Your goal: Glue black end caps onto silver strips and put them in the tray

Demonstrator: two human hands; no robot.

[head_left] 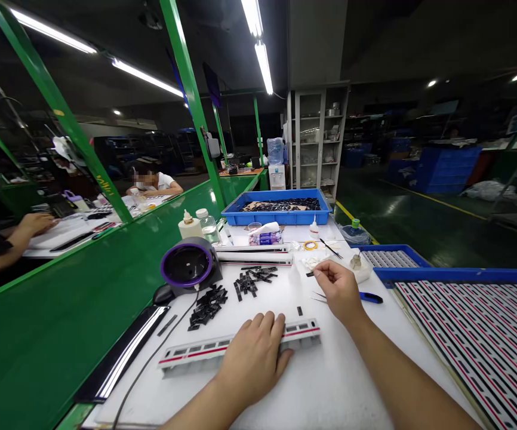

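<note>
A white model train car body (196, 351) with a red stripe and a row of windows lies lengthwise on the white table. Draped over its right half, my left hand (256, 352) grips it, thumb on the near side. My right hand (337, 289) is raised to the right of the car, thumb and forefinger pinched on a small black strip (310, 274). Under that hand lie thin metal tweezers (319, 297), partly covered. One loose black piece (299, 310) rests just beyond the car. Two piles of black pieces (209, 306) lie further left.
A round purple-rimmed fan (187, 266) with a cable stands at the left. A blue-handled tool (370, 297) lies right of my hand. Blue trays (455, 275) of striped car bodies fill the right side. Behind are bottles (314, 228) and a blue bin (276, 218). Co-workers sit beyond the green partition.
</note>
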